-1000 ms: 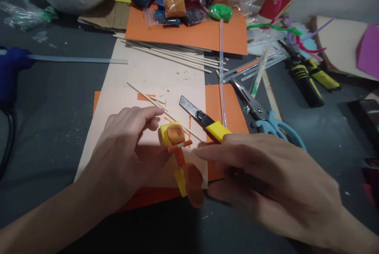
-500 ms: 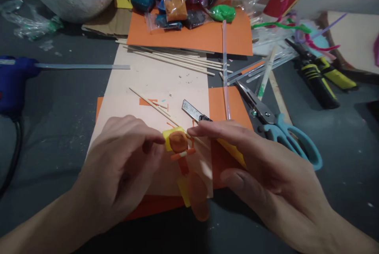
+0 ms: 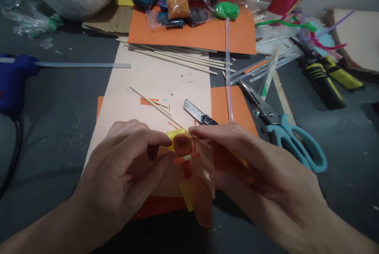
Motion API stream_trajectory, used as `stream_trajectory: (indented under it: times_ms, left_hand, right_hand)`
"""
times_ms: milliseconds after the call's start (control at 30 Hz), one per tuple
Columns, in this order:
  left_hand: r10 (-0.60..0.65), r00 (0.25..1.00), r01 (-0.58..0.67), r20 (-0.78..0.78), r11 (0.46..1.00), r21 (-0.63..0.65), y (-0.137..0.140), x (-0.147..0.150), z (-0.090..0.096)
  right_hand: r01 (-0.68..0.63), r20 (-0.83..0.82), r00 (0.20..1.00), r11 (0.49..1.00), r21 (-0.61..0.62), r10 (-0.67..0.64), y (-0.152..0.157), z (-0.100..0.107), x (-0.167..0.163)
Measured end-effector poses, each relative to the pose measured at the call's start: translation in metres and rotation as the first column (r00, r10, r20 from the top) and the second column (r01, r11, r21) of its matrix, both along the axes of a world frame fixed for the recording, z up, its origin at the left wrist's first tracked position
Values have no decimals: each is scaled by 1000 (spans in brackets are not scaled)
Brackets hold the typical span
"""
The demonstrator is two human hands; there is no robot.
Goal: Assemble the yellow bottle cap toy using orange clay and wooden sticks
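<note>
Between my hands is a small orange-and-yellow craft model [image 3: 182, 145]. It has a round orange lump against a yellow piece, an orange crossbar with a pale middle, and a long orange oval at its lower end. My left hand [image 3: 127, 171] pinches the yellow piece at the model's upper left between thumb and index finger. My right hand [image 3: 260, 171] has its fingers stretched out, the index fingertip at the model's upper right edge. Its thumb is blurred, apart from the index finger. A cutter knife [image 3: 195, 112] lies just beyond the right fingertips, partly hidden by that hand.
Thin wooden sticks [image 3: 177, 60] lie across pale card [image 3: 160, 78]. Light-blue-handled scissors [image 3: 291, 137] and yellow-black pliers [image 3: 322, 82] are at right, a blue glue gun [image 3: 14, 84] at left. Bagged clay [image 3: 177, 5] stands on orange card [image 3: 237, 40] behind.
The model and my left hand sit slightly further right and lower in view. My right thumb has moved in towards the model and is blurred.
</note>
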State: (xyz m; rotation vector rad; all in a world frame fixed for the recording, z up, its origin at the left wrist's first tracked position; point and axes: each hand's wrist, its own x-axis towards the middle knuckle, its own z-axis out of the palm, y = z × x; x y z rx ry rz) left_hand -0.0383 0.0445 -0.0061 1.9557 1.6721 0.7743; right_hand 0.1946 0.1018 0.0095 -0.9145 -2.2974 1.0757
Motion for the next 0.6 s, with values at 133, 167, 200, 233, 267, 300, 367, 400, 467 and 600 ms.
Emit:
stream_trajectory:
  times_ms: [133,167,200,233,267,300,367,400,467,600]
  left_hand:
    - [37,997,-33,70,998,-51,0,4,3]
    - [56,992,-47,116,996,-80,0,6,4]
    - [79,981,-59,175,991,-117,0,8,6]
    - [111,965,-71,239,983,-169,0,10,7]
    - [151,940,-82,306,970,-228,0,12,9]
    - [192,909,-84,370,954,-288,0,14,10]
    - [267,834,-72,482,920,-386,-1,16,13]
    - [296,798,-56,525,903,-426,-1,17,13]
    - [327,738,-15,591,883,-469,-1,17,14]
    - [314,714,-2,626,895,-446,-3,16,11]
  right_hand:
    - [60,9,998,993,103,-61,5,2,-7]
    - [56,1,998,991,119,-57,6,2,-9]
    - [49,-9,999,990,133,-48,7,2,-10]
    - [42,-11,999,989,143,-40,7,1,-12]
    - [42,-11,999,987,152,-41,7,1,-12]
    - [46,-6,999,986,161,-46,7,1,-13]
    - [35,-3,999,980,198,-35,6,2,-13]
    - [19,-8,1000,973,231,-18,6,2,-12]
    - [-30,15,1000,961,273,27,8,3,-11]
    - [-99,52,995,960,262,89,11,1,-10]
